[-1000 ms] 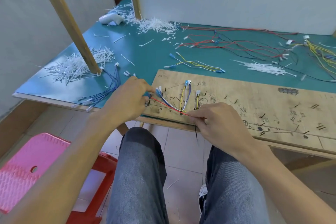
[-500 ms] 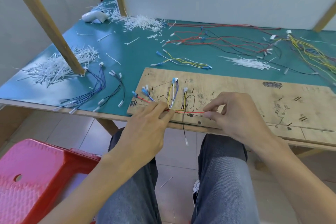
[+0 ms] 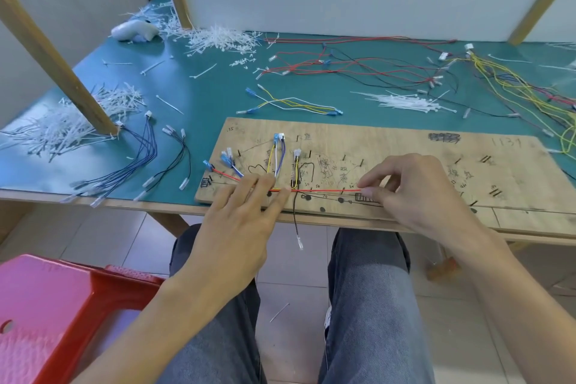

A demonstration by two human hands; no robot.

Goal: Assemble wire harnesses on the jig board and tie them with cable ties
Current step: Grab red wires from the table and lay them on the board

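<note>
A wooden jig board (image 3: 405, 146) lies at the table's near edge. Yellow, white and blue wires (image 3: 276, 159) with blue and white connectors run between its pins at the left. A red wire (image 3: 324, 190) is stretched straight along the board's front. My right hand (image 3: 414, 193) pinches its right end between thumb and forefinger. My left hand (image 3: 246, 212) rests flat on the board, its fingertips pressing the red wire down near the wire bundle. A black wire (image 3: 295, 224) hangs off the board's edge.
On the green table (image 3: 202, 97) lie piles of white cable ties (image 3: 405, 101), a blue wire bundle (image 3: 137, 159), a yellow and white harness (image 3: 293, 103), red and black wires (image 3: 358, 65) and yellow wires (image 3: 511, 84). A wooden post (image 3: 62, 72) stands at left; a red stool (image 3: 56, 315) sits below.
My right hand has drawn the red wire's end further right along the board's front. My left hand has shifted right from the board's left corner onto the wire by the bundle.
</note>
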